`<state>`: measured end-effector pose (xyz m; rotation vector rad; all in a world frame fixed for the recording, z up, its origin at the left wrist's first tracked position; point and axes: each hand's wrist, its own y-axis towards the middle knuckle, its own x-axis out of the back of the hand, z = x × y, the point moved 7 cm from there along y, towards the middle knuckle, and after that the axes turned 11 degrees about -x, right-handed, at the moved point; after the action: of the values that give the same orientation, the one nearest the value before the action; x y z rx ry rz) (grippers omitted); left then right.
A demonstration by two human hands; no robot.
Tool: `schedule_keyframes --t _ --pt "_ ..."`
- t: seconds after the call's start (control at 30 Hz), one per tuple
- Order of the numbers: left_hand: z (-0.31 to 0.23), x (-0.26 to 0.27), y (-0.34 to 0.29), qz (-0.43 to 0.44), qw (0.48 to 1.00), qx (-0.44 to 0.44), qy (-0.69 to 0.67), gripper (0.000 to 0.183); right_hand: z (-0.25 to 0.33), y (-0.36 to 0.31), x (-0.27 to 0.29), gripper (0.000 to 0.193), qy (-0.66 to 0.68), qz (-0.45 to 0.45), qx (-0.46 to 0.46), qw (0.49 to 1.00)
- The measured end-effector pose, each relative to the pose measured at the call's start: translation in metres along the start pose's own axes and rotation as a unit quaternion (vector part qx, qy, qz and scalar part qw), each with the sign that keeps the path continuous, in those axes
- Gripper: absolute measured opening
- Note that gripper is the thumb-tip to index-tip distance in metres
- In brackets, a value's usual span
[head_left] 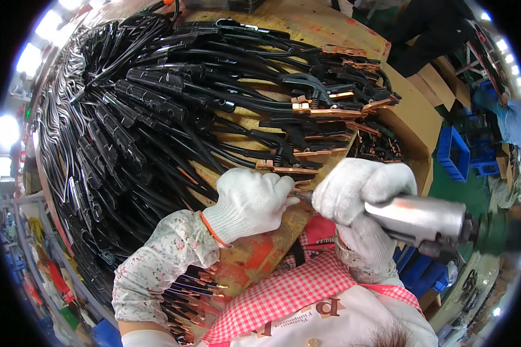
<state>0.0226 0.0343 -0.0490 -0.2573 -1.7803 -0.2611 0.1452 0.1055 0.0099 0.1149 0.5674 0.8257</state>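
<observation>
My right hand (359,188), in a white knit glove, is wrapped round a silver air screwdriver (419,215). The tool lies sideways, and its thin tip points left at my left hand's fingers. My left hand (250,199), gloved too, is closed at the table's near edge. A bit of coppery metal shows by its fingertips, but the glove hides most of what it grips. Just beyond both hands lie several black-handled welding clamps (312,92) with copper jaws. Their thick black cables (214,98) run left across the table.
A big heap of bundled black cables (107,133) covers the left of the yellow wooden table (246,260). Cut cable ends (197,289) lie near my left forearm. An open cardboard box (411,110) stands at the right edge, with blue crates (454,153) beyond and a person at the far right.
</observation>
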Motion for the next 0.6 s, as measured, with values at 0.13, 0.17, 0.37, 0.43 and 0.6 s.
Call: schedule_keyframes --t 0.13,0.17,0.37,0.43,0.6 --pt "-0.004 0.004 0.002 -0.022 0.999 -0.029 0.002 0.024 -0.013 0.001 0.02 0.021 0.114 -0.096 -0.103 0.984" --pt "-0.006 0.006 0.001 -0.031 0.999 -0.022 -0.003 0.024 -0.011 0.001 0.031 0.024 0.159 -0.122 -0.13 0.971" --pt "-0.009 0.023 -0.002 -0.089 0.994 -0.032 -0.047 0.024 -0.02 -0.074 0.154 0.028 0.068 -0.442 -0.292 0.845" --pt "-0.01 0.039 0.003 -0.118 0.99 -0.06 -0.044 0.026 -0.032 -0.119 0.209 0.029 -0.043 -0.474 -0.338 0.812" --pt "-0.008 0.072 0.038 -0.248 0.962 -0.092 -0.074 0.04 -0.035 -0.239 0.295 0.042 -0.321 -0.536 -0.457 0.633"
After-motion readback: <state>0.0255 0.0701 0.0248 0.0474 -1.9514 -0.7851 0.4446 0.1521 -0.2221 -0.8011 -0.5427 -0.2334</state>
